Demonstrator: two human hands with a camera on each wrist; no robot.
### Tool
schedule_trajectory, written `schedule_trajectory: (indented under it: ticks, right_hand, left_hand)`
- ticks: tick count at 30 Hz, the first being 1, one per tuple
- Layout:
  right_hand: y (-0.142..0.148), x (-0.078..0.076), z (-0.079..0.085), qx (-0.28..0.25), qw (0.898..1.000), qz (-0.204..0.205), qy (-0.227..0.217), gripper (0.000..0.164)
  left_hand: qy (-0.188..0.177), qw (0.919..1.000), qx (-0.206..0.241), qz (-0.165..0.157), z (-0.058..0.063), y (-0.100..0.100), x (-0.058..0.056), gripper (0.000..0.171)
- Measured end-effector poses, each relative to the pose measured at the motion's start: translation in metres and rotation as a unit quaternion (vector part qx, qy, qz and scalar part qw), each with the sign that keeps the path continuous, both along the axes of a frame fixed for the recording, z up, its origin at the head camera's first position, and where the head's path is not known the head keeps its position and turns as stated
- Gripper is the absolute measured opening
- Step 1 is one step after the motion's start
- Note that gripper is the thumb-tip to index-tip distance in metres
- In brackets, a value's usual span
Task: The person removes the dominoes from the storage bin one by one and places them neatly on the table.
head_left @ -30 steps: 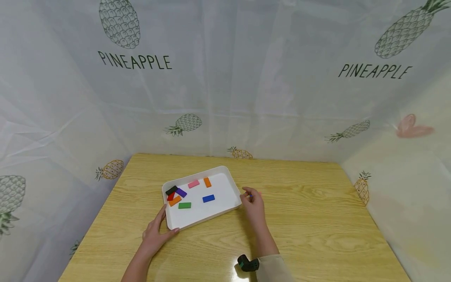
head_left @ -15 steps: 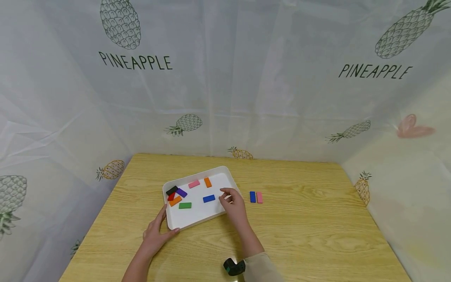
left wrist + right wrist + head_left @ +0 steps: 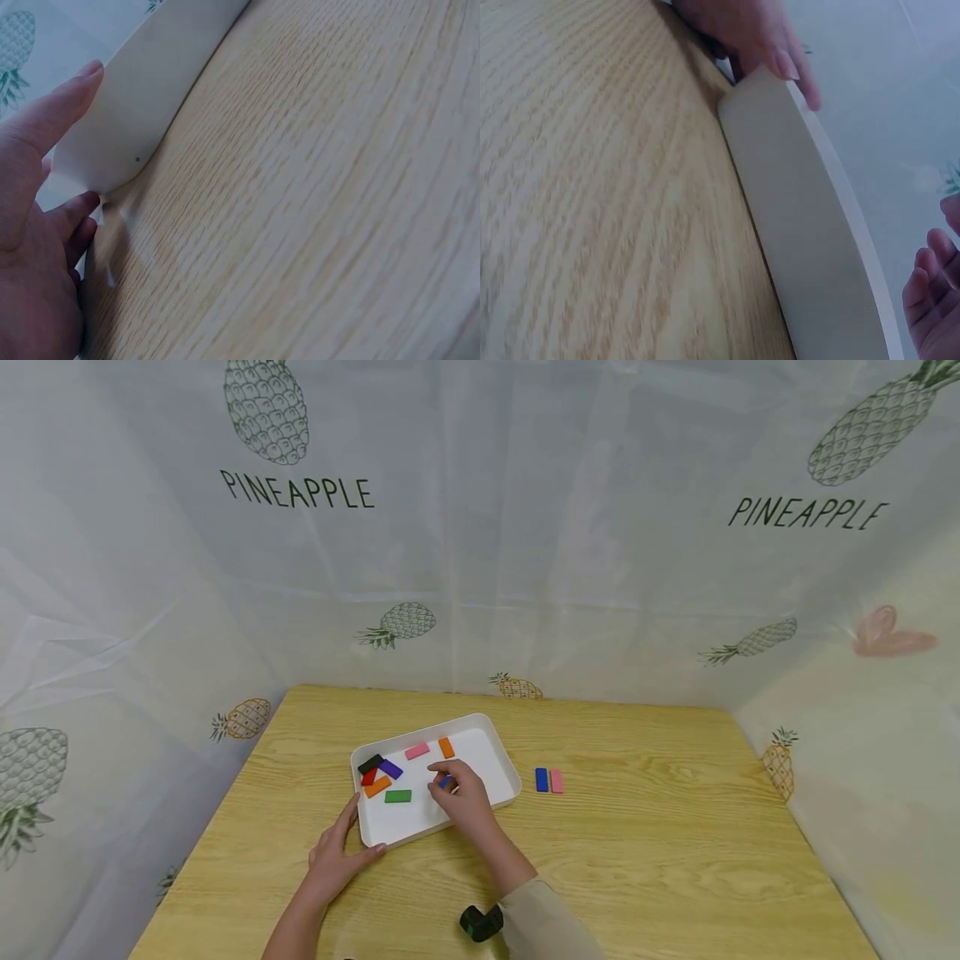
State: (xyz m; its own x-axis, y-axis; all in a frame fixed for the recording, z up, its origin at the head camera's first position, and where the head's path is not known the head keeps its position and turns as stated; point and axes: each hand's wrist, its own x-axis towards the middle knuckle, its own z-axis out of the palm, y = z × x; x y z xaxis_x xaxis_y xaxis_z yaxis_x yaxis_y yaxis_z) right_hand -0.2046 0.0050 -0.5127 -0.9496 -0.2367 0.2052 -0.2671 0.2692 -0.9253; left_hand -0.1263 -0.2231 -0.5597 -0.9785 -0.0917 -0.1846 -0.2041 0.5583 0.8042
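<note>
My left hand [image 3: 333, 862] holds the near left corner of the white tray [image 3: 487, 793], thumb at the front wall and fingers along the left side. In the left wrist view the tray's wall [image 3: 142, 97] rises beside the thumb. Over the tray my right hand [image 3: 465, 795] is above a small blue block [image 3: 444, 782], which shows between thumb and index finger and is partly hidden. The thumb and fingertips stand apart. Around it in the tray lie a green block [image 3: 398, 796], a pink block [image 3: 417, 751] and an orange block [image 3: 447, 747].
At the tray's left end a black block [image 3: 371, 764], a red block [image 3: 369, 777], a purple block [image 3: 391, 769] and another orange block [image 3: 378, 787] lie bunched together. Right of the tray, a second blue block [image 3: 542, 779] and a pink block [image 3: 557, 781] lie side by side on the wooden table [image 3: 660, 827].
My right hand has let go of a blue block beside the pink one on the table and moved left over the tray to the other blue block. The left hand stays at the tray corner.
</note>
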Motion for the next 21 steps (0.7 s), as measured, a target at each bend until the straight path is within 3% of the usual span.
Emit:
schedule_trajectory:
  ticks: [10,21]
  right_hand:
    - [-0.024,-0.012,-0.006,0.044,0.998,0.045,0.001,0.024]
    - [-0.038,-0.023,-0.008,0.114,0.991,0.059,-0.022,0.025]
  left_hand:
    - [0.002,1.0000,-0.002,0.001,-0.001,-0.001,-0.002,0.106]
    - [0.011,0.9999,0.001,0.000,-0.003,-0.001,-0.002,0.105]
